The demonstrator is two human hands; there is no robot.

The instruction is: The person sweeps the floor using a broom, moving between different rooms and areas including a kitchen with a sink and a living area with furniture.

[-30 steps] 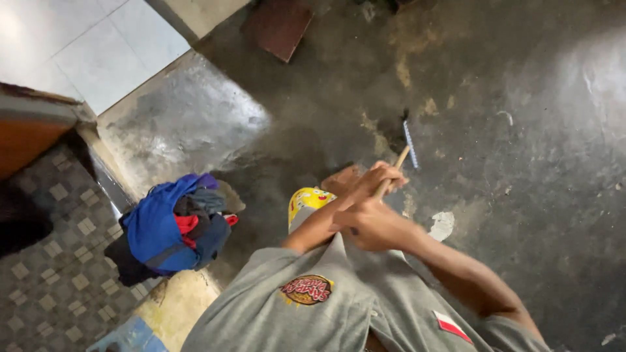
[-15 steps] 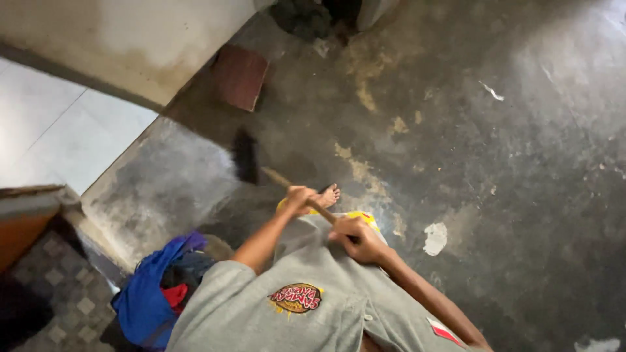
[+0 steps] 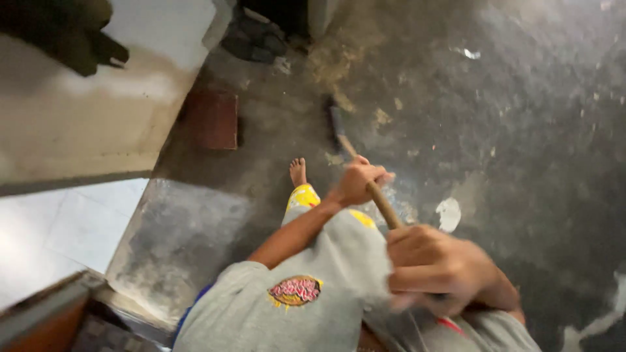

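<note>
A long broom with a round, light-brown wooden handle (image 3: 381, 203) runs from near the person's chest down to the dark, stained concrete floor (image 3: 521, 150), where its dark brush head (image 3: 336, 120) rests, blurred. The left hand (image 3: 357, 180) wraps its fingers closed around the handle lower down; the right hand (image 3: 438, 267), blurred, grips the upper end. A bare foot (image 3: 298, 172) stands just left of the handle.

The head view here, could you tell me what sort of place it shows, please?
Probably a back room or entry of a home. The bare concrete floor is stained and patchy, pale tiles begin past a threshold, and the left hand and right hand hold a wooden broom handle.
</note>
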